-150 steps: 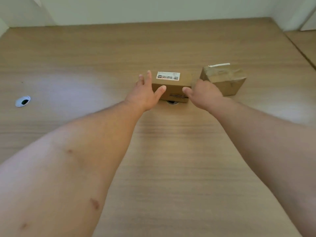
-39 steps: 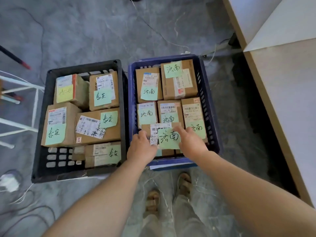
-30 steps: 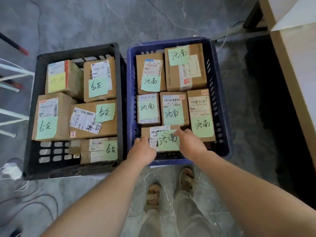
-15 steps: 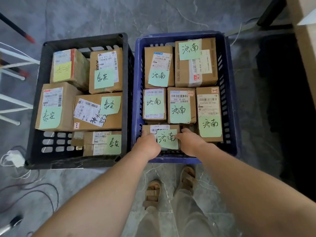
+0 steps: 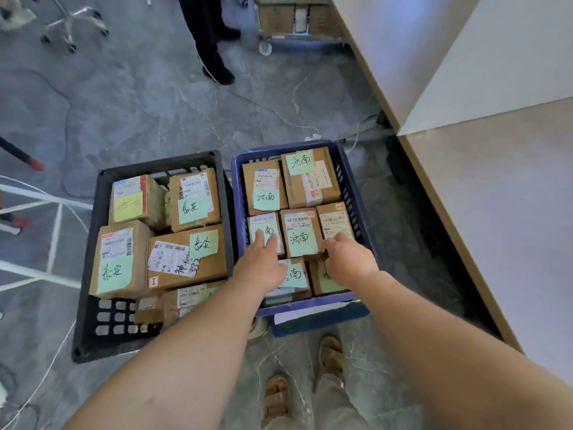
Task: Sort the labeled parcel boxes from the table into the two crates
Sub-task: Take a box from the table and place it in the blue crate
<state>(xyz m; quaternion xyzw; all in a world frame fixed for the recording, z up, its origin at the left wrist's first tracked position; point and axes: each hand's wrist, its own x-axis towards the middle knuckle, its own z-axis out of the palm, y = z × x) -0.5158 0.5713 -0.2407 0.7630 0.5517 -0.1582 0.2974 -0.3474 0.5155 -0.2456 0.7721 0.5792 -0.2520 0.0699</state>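
Both left hand [image 5: 260, 268] and right hand [image 5: 350, 262] reach empty, fingers loose, over parcels [image 5: 302, 237] in the blue crate [image 5: 310, 301]; black crate [image 5: 85, 324] alongside.

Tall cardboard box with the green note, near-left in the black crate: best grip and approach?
From above, at the near side. The tall cardboard box stands upright and looks higher than the wide cardboard box on its right, so its top edges are exposed. Its near face is free: bare floor of the black crate lies before it. Likely grip: high up, near face and right flank.
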